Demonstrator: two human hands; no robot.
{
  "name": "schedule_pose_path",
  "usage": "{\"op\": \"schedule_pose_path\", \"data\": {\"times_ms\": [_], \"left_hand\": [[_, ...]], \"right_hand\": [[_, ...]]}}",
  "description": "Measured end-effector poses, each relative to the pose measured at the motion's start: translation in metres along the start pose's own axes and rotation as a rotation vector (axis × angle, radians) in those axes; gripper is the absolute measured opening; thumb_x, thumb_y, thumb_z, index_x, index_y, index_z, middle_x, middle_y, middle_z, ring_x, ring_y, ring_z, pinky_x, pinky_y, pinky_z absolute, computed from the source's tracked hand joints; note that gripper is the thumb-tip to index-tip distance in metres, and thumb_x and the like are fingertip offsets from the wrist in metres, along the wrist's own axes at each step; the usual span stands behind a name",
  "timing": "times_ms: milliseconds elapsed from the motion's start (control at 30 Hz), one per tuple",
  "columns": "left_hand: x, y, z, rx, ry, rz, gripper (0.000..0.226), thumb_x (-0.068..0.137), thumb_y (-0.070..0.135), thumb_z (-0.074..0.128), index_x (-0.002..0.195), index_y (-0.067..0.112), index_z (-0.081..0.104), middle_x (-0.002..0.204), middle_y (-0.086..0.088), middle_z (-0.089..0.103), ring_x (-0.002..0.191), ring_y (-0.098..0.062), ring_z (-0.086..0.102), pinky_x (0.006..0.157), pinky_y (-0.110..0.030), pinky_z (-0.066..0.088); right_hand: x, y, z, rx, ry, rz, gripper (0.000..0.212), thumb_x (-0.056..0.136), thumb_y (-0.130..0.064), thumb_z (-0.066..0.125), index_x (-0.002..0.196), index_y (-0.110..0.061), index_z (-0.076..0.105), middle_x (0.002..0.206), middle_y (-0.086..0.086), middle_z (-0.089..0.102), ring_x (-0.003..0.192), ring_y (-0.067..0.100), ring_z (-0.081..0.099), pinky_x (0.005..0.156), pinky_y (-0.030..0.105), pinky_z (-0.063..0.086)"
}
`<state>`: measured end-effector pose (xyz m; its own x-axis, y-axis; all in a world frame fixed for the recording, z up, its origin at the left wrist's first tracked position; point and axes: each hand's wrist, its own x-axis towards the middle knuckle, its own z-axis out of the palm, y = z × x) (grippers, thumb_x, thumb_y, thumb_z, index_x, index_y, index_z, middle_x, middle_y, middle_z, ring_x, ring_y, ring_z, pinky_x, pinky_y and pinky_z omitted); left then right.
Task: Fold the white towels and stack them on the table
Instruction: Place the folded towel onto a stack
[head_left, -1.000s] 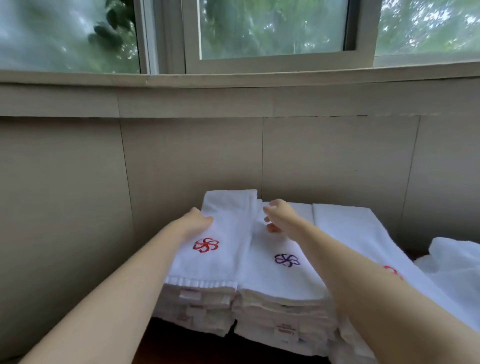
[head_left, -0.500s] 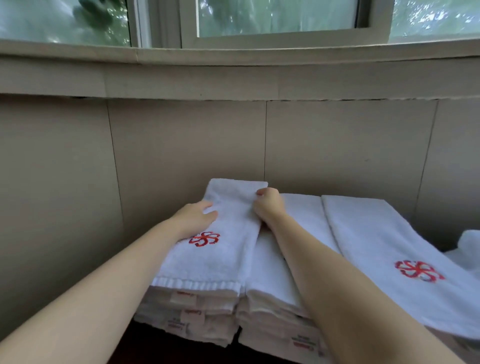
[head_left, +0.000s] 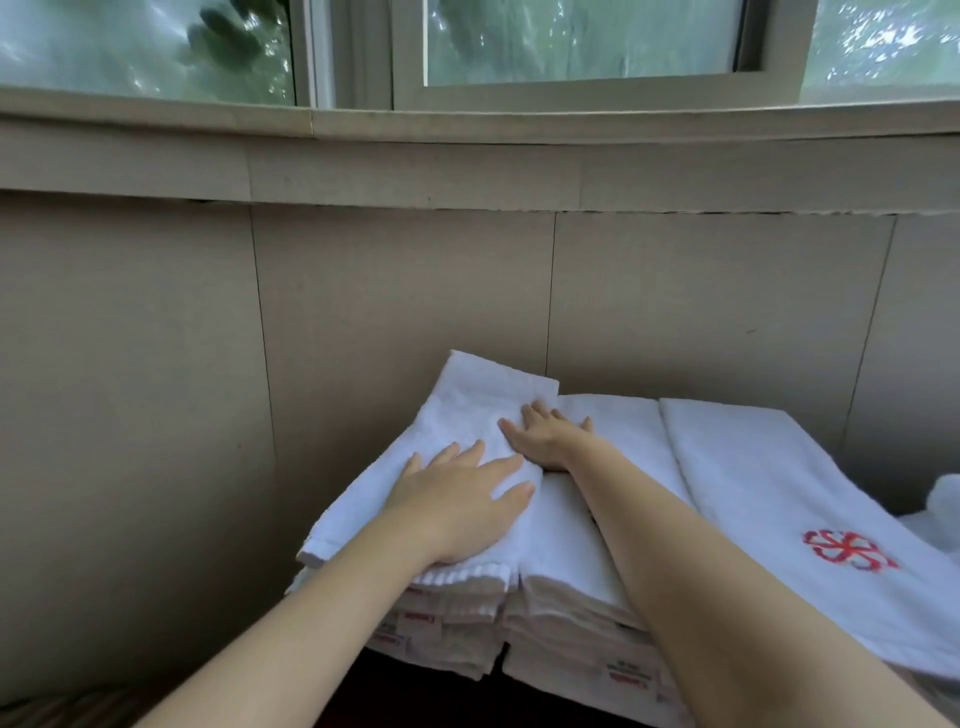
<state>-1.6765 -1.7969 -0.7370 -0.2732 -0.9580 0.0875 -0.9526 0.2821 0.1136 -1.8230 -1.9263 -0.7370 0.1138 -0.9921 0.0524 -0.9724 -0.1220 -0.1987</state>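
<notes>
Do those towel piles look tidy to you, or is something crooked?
The top towel on the left stack lies askew: its near left corner juts out past the pile below. The left hand lies flat on it, and the right hand lies flat at its right edge.

The table (head_left: 426, 701) barely shows, just a dark strip peeking out under everything at the bottom. Sitting right on it are piles of folded white towels, side by side: a left stack (head_left: 447, 636), a middle stack (head_left: 571, 623) touching it, and a right stack (head_left: 753, 467) (top towel has a red flower (head_left: 844, 551) stitched on). A loose white heap (head_left: 943, 499) sits far right; can't tell what it rests on.
</notes>
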Motion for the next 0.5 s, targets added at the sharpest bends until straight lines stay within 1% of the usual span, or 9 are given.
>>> {"op": "schedule_pose_path", "data": {"times_ms": [100,233,267,300,333,367,400,467,500], "left_hand": [[-0.007,0.007,-0.005,0.006,0.032,0.006,0.047,0.101,0.048,0.015,0.148,0.044,0.019,0.160,0.004,0.010,0.148,-0.020,0.005,0.116,-0.048,0.005],[-0.029,0.018,-0.014,0.050,0.000,0.036,0.045,0.104,0.037,0.014,0.148,0.039,0.024,0.160,0.000,0.014,0.147,-0.021,0.010,0.116,-0.045,0.009],[-0.036,0.021,-0.016,0.064,0.001,0.046,0.045,0.104,0.034,0.015,0.147,0.037,0.029,0.159,-0.001,0.018,0.146,-0.021,0.014,0.116,-0.043,0.011],[-0.045,0.024,-0.018,0.073,0.014,0.051,0.045,0.104,0.031,0.018,0.144,0.033,0.037,0.156,-0.002,0.026,0.144,-0.021,0.021,0.115,-0.041,0.017],[-0.054,0.028,-0.020,0.079,0.035,0.052,0.043,0.103,0.028,0.020,0.137,0.027,0.048,0.149,-0.003,0.038,0.139,-0.022,0.031,0.111,-0.039,0.026],[-0.064,0.032,-0.024,0.081,0.054,0.050,0.040,0.102,0.025,0.023,0.125,0.020,0.057,0.137,-0.005,0.049,0.130,-0.024,0.042,0.103,-0.037,0.035],[-0.073,0.038,-0.028,0.071,0.064,0.044,0.038,0.101,0.023,0.026,0.113,0.014,0.061,0.125,-0.005,0.056,0.121,-0.026,0.049,0.094,-0.036,0.041],[-0.093,0.051,-0.038,0.029,0.060,0.024,0.034,0.100,0.022,0.031,0.100,0.009,0.062,0.109,-0.006,0.059,0.107,-0.030,0.055,0.083,-0.035,0.044],[-0.104,0.059,-0.042,0.006,0.056,0.021,0.033,0.099,0.022,0.033,0.089,0.008,0.061,0.099,-0.007,0.059,0.100,-0.031,0.056,0.078,-0.034,0.044]], "right_hand": [[-0.021,0.001,-0.008,0.001,-0.082,-0.053,0.064,0.097,-0.055,0.016,0.152,-0.024,0.008,0.160,-0.004,0.001,0.147,0.017,0.003,0.114,0.054,-0.006],[-0.071,0.007,-0.018,0.036,-0.211,-0.201,0.053,0.100,-0.049,0.014,0.151,-0.036,0.007,0.160,-0.010,0.001,0.147,0.016,0.002,0.116,0.050,-0.007],[-0.087,0.009,-0.020,0.041,-0.226,-0.230,0.051,0.101,-0.048,0.014,0.151,-0.038,0.008,0.159,-0.012,0.003,0.147,0.015,0.002,0.116,0.048,-0.006],[-0.104,0.011,-0.022,0.042,-0.239,-0.256,0.050,0.101,-0.047,0.016,0.150,-0.039,0.010,0.159,-0.014,0.004,0.147,0.013,0.003,0.117,0.046,-0.005],[-0.124,0.013,-0.025,0.042,-0.250,-0.282,0.049,0.102,-0.045,0.017,0.150,-0.040,0.012,0.159,-0.014,0.006,0.147,0.013,0.004,0.117,0.045,-0.004],[-0.143,0.015,-0.029,0.040,-0.258,-0.308,0.048,0.102,-0.044,0.018,0.150,-0.039,0.015,0.159,-0.014,0.009,0.147,0.013,0.006,0.118,0.044,0.000],[-0.164,0.017,-0.033,0.038,-0.263,-0.331,0.047,0.102,-0.043,0.019,0.149,-0.037,0.020,0.159,-0.011,0.013,0.146,0.014,0.010,0.118,0.042,0.004],[-0.204,0.026,-0.043,0.044,-0.259,-0.358,0.045,0.102,-0.040,0.023,0.146,-0.033,0.031,0.156,-0.005,0.023,0.144,0.019,0.019,0.116,0.039,0.015],[-0.224,0.033,-0.048,0.036,-0.244,-0.349,0.044,0.102,-0.041,0.026,0.145,-0.034,0.032,0.156,-0.006,0.024,0.144,0.018,0.020,0.115,0.037,0.016]]}}
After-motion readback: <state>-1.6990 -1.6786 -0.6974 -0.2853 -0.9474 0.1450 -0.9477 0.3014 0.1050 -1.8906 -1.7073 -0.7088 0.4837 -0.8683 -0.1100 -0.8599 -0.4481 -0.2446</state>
